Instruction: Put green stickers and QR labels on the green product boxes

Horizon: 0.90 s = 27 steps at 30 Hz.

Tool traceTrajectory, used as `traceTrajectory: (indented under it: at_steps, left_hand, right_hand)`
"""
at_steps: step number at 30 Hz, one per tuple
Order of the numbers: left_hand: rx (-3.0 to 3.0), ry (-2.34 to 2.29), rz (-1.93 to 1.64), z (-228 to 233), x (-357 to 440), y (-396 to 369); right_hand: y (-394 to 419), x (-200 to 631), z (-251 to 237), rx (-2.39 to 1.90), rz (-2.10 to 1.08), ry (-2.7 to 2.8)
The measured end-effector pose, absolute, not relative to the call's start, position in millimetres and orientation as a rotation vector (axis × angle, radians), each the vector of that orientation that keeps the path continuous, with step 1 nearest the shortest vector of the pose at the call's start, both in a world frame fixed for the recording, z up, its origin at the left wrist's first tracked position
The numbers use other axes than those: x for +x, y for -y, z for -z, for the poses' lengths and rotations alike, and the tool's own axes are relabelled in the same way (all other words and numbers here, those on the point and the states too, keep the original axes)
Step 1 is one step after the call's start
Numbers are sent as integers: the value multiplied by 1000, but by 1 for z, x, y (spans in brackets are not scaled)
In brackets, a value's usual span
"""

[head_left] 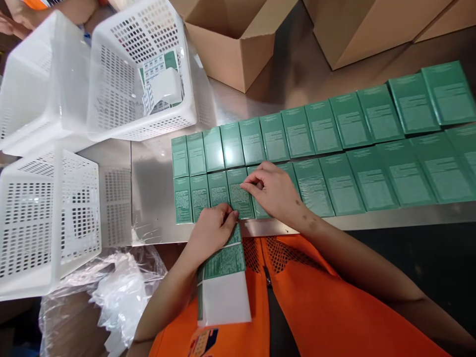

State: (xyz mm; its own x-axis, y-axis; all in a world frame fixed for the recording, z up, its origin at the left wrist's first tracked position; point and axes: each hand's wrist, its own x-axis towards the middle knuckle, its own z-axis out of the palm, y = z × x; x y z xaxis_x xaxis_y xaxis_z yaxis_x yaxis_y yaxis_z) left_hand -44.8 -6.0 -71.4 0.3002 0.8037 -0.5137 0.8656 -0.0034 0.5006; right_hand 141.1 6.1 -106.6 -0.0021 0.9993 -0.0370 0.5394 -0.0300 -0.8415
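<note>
both grips are busy: my left hand (pixel 212 229) pinches a strip of green labels (pixel 223 258) at the surface (pixel 152 188) edge, my right hand (pixel 273 191) presses fingertips on one green box (pixel 240 198) in the near row. judging by this, i'm mid-labelling; next calls for peeling one label and setting it square. white baskets (pixel 48 218) sit left. print is too small to read.

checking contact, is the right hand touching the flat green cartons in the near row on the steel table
Touching. The head view shows the right hand lying on the near row of flat green cartons, fingers pressed on them.
</note>
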Motion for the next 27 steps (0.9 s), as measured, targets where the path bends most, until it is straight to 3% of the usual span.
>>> traceTrajectory:
  at_steps: [17, 19, 23, 27]
  left_hand:
    - [1840, -1506, 288, 64, -50, -1]
    - [1760, -1549, 119, 61, -63, 1]
    - [1660, -1983, -562, 49, -84, 0]
    - [1698, -2317, -1085, 40, -86, -8]
  right_hand:
    - [-5, 135, 114, -1745, -775, 1525]
    - [-1, 138, 111, -1673, -837, 1471]
    - [17, 135, 93, -1411, -1181, 1313]
    - [29, 113, 73, -1202, -1328, 1462]
